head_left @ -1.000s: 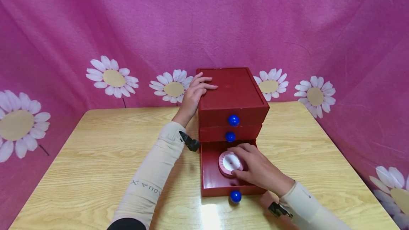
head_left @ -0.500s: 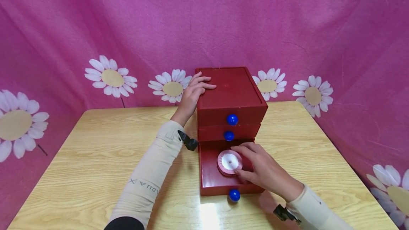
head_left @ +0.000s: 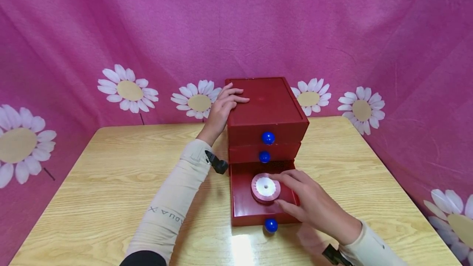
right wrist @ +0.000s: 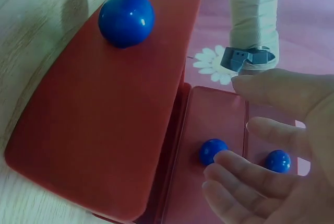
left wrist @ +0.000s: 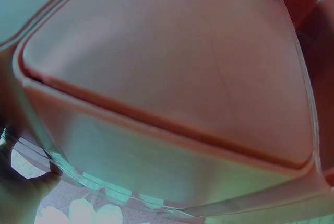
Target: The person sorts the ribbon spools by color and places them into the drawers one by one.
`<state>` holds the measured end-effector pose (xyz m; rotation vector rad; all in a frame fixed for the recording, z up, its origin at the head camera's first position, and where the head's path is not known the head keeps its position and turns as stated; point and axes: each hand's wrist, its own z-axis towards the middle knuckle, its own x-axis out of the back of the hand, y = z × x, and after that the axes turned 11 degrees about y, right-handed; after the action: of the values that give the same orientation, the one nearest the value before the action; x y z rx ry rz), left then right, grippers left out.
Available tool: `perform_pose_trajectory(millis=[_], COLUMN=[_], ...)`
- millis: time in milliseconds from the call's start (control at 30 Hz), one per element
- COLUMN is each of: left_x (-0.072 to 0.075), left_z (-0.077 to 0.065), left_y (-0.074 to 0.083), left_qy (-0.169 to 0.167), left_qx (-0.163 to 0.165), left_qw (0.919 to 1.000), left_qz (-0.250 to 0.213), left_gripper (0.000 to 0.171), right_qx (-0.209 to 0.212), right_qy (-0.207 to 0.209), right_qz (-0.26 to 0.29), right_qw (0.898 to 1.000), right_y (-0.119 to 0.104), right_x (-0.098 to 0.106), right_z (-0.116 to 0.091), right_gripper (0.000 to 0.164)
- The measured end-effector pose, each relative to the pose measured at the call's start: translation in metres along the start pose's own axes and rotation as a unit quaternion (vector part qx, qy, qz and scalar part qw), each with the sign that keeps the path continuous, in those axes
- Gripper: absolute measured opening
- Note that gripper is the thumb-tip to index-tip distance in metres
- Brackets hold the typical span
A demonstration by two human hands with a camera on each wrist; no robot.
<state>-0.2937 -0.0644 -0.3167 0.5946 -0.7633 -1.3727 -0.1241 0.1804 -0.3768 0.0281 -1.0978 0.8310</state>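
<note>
A red drawer cabinet (head_left: 264, 102) with blue ball knobs stands on the table. Its bottom drawer (head_left: 242, 208) is pulled out, and a roll of pink ribbon (head_left: 265, 187) on a white spool lies flat inside. My right hand (head_left: 314, 202) is just right of the roll, thumb and fingers spread apart; in the head view the index fingertip overlaps the roll's edge, and I cannot tell whether it touches. With fingers extended, my left hand (head_left: 223, 110) rests on the cabinet's top left edge. Only part of this hand (left wrist: 23, 187) shows in the left wrist view.
Both upper drawers are closed, with a top knob (head_left: 268, 138) and a middle knob (head_left: 264, 157). The bottom drawer's knob (right wrist: 126, 19) juts toward the front. Behind the wooden table (head_left: 148, 167) hangs a pink cloth (head_left: 236, 24) with daisies.
My right hand has drawn back to the right from the ribbon roll, its thumb and fingers parting from it. The roll stays in the drawer. My left hand keeps its place on the cabinet.
</note>
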Motion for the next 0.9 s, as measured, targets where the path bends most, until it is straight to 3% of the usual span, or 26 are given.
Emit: perform_pose_trajectory(millis=[200,400,900], left_x=[0.000,0.000,0.001], left_z=[0.000,0.001,0.000], left_y=[0.000,0.002,0.002], left_qy=[-0.001,-0.002,-0.004], left_qx=[-0.011,-0.014,-0.014], left_qw=[0.9999,0.9999,0.9999], left_qz=[-0.003,-0.002,-0.008], left_gripper=[0.035,0.035,0.035], right_qx=[-0.004,-0.033,-0.019], right_qy=[-0.007,-0.049,-0.082], right_qz=[-0.006,0.002,0.051], right_qw=[1.000,0.998,0.995], right_y=[-0.005,-0.009,-0.008], right_x=[0.005,0.009,0.006], right_z=[-0.004,-0.009,-0.015], right_gripper=[0.048,0.040,0.037])
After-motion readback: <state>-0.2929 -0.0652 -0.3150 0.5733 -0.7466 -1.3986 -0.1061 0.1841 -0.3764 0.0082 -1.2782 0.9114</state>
